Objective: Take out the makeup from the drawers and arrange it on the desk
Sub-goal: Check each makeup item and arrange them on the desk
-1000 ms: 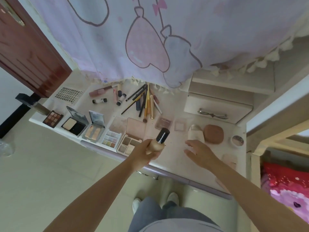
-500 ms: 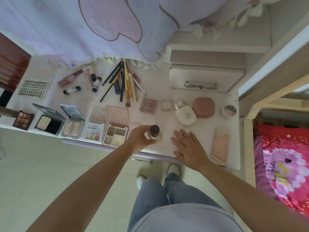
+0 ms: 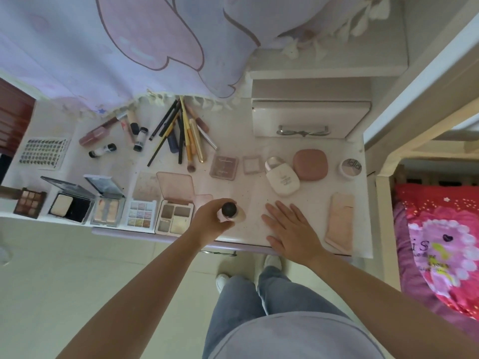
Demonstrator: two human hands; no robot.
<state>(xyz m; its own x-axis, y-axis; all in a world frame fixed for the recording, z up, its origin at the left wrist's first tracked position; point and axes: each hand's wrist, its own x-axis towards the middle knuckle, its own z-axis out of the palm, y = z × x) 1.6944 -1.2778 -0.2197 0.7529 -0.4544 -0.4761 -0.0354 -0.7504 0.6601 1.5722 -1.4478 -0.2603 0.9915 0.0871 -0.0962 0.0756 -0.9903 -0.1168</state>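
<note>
Left hand (image 3: 211, 222) clasps black-capped bottle (image 3: 229, 210), its body mostly hidden

Legible text: round jar (image 3: 350, 169) at desk's right end, lid reads "idia" (partial). Pink bedding (image 3: 440, 244): "i S". Other labels unreadable.

A pale worktop (image 3: 233, 141) stands on a cream tiled floor (image 3: 64, 281). A lilac cartoon-print curtain (image 3: 103, 47) hangs behind it, a dark wooden door (image 3: 13, 120) sits left, and a red-and-pink bed (image 3: 440, 242) lies right.
</note>
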